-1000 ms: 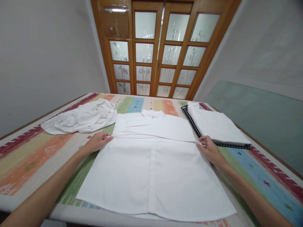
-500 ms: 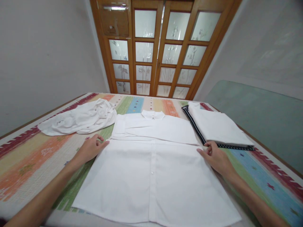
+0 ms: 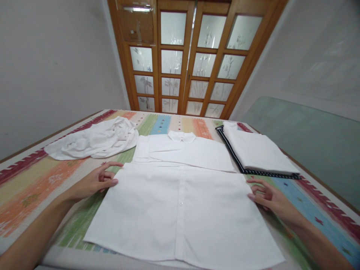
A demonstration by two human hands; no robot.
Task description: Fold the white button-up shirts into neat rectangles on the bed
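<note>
A white button-up shirt (image 3: 152,210) lies face up in front of me, its sleeves folded across the upper part and its collar at the far end. A crosswise crease separates the sleeves from the smooth lower front. At the shirt's left side is my left hand (image 3: 102,179), index finger stretched to the edge near the crease, thumb apart from it. My right hand (image 3: 266,195) is at the opposite edge, thumb and index finger spread at the cloth. Neither hand grips the fabric.
A crumpled white garment (image 3: 95,138) lies at the left. On the right is a stack of folded white clothes (image 3: 261,152) over a black patterned piece (image 3: 270,174). A striped colourful cloth (image 3: 42,191) covers the bed-like surface. Beyond stand wood-framed glass doors (image 3: 194,48).
Both hands have moved outward and slightly toward me along the shirt's sides, their fingers spreading from a pinch near the crease. The shirt has barely shifted.
</note>
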